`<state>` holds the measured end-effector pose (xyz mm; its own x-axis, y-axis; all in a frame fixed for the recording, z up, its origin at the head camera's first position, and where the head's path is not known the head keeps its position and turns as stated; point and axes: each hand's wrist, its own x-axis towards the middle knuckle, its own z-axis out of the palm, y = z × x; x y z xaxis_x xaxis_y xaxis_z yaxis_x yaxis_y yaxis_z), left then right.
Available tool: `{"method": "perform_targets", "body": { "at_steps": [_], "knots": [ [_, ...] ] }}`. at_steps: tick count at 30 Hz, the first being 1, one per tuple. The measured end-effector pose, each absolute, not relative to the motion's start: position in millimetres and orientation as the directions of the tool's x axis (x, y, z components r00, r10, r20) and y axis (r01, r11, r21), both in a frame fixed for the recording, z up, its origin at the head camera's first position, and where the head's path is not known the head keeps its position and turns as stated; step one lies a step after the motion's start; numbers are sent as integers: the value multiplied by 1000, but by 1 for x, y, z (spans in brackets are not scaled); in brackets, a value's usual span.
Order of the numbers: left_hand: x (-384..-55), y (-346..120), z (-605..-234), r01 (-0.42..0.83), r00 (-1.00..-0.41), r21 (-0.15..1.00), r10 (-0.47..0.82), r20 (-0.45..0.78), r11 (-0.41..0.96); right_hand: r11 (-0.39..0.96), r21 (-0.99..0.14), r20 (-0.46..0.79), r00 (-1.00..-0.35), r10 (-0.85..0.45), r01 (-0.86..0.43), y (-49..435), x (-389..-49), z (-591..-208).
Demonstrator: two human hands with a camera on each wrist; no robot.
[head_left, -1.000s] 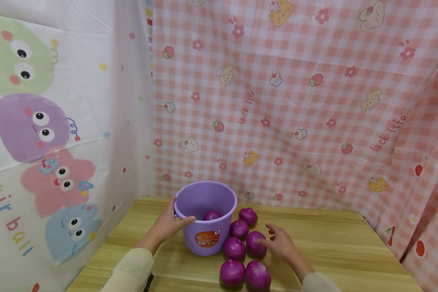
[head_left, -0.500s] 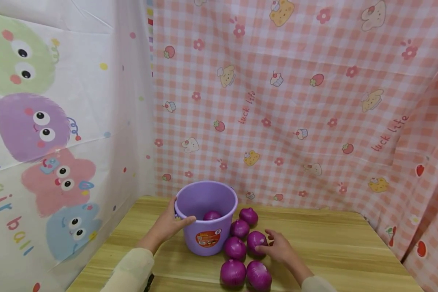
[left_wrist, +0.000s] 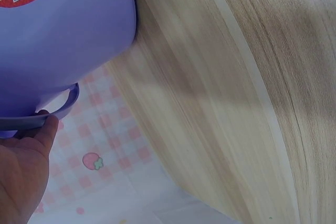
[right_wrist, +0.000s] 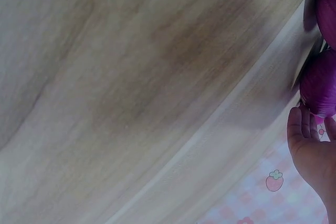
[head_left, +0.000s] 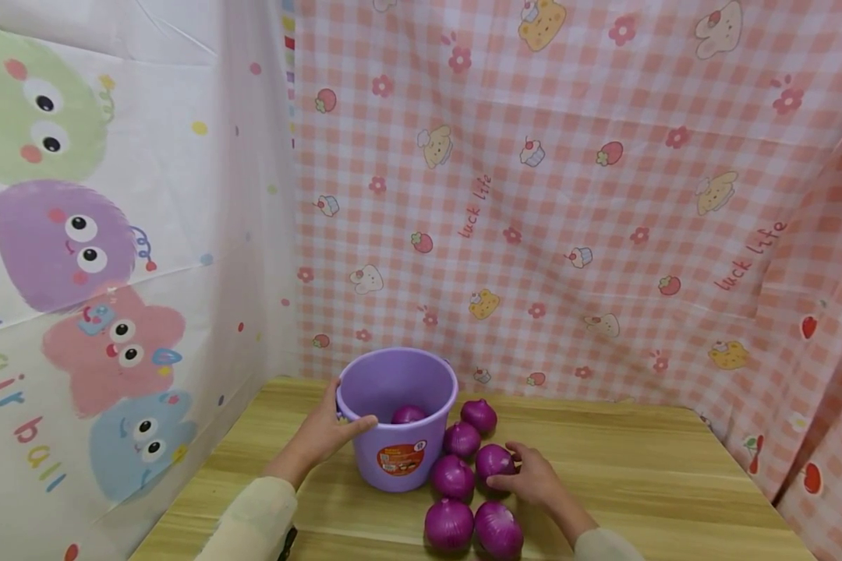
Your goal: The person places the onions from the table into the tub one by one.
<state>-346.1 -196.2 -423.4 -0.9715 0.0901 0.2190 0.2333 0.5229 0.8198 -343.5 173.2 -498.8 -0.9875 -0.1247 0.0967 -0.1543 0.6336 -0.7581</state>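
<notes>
A purple bucket stands upright on the left part of the table, with a red onion visible inside. My left hand grips its left rim, thumb along the front edge; in the left wrist view the fingers lie by the rim and handle. My right hand holds a red onion on the table, thumb at its front and fingers on its far right side. The right wrist view shows that onion at the fingertips. Several other red onions lie close by, right of the bucket.
The wood-grain table extends to the right of the onions. Behind it hangs a pink checked cloth, and a white cloth with cartoon prints hangs on the left. Two onions lie nearest the front.
My right hand has moved slightly left, its thumb and fingers coming round the onion beside it. The left hand and bucket have stayed in place.
</notes>
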Motion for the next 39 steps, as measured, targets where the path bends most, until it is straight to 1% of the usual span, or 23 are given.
{"method": "perform_targets", "body": {
  "at_steps": [9,17,27,39],
  "knots": [
    [-346,-196,-423,234,-971,819,89,220,524,664,-729,105,-986,-126,-163,173,-345,-503],
    [-346,-196,-423,234,-971,824,88,221,515,649,-739,110,-983,-148,-181,173,-346,-504],
    [-345,-195,-424,217,-975,827,81,205,519,650,-744,81,-987,-140,-153,174,-347,-506],
    [-346,-196,-423,240,-969,812,88,229,531,646,-751,79,-989,-124,-141,174,-347,-507]
  ]
}}
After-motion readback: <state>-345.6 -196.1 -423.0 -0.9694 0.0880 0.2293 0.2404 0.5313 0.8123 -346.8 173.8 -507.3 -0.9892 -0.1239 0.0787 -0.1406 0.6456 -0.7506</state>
